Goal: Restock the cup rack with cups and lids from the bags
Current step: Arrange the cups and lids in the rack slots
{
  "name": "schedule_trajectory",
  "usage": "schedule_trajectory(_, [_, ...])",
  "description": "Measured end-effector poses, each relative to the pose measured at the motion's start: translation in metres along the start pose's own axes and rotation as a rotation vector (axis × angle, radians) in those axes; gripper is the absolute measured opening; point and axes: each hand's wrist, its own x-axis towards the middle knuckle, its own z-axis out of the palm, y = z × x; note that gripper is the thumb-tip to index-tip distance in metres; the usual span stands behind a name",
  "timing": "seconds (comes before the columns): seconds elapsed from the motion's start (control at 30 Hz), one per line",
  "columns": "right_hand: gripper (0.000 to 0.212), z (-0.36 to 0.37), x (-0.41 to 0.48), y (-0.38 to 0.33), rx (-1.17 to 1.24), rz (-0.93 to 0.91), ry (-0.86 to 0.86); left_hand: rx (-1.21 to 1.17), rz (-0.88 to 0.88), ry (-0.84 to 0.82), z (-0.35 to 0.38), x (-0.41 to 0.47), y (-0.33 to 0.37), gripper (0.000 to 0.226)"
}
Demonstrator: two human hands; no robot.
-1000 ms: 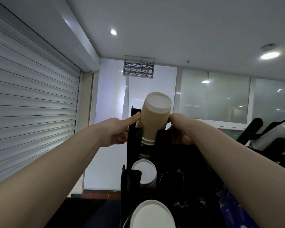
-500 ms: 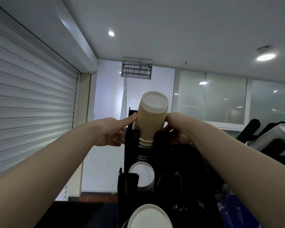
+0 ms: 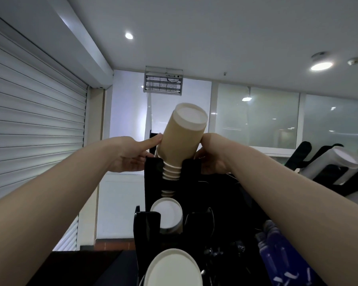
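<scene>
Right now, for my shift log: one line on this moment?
step: seating brown cup stack in black cup rack top slot | left hand: steadying stack | right hand: gripping stack | stack: tilted, partly inserted

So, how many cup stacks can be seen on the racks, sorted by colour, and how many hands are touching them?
Brown paper cup stacks: 1, the tilted brown stack in the top slot of the black cup rack
White cup stacks: 3
Hands on the brown stack: 2, left hand and right hand
Total: 4 stacks, 2 hands
</scene>
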Motion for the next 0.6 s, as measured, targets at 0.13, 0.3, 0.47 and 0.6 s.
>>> schedule_trajectory(0.13, [0.035,-0.0026,-0.0036,-0.0008,0.012,0.028,-0.012,0.038,-0.031,-0.032,-0.0014,0.0013,0.0030,0.083])
schedule_trajectory(0.3, [0.023,-0.0038,-0.0054,-0.0002,0.065,-0.004,-0.029,0.075,-0.054,-0.163,-0.0028,0.0022,0.0051,0.090])
schedule_trajectory(0.47, [0.020,0.0006,-0.0044,-0.0011,0.064,-0.016,-0.006,0.033,-0.053,-0.188,0.0003,0.0013,0.0051,0.097])
schedule_trajectory(0.6, [0.029,-0.0032,-0.0081,-0.0027,-0.023,-0.037,0.021,0.046,-0.035,-0.144,0.0008,-0.0004,0.0027,0.097])
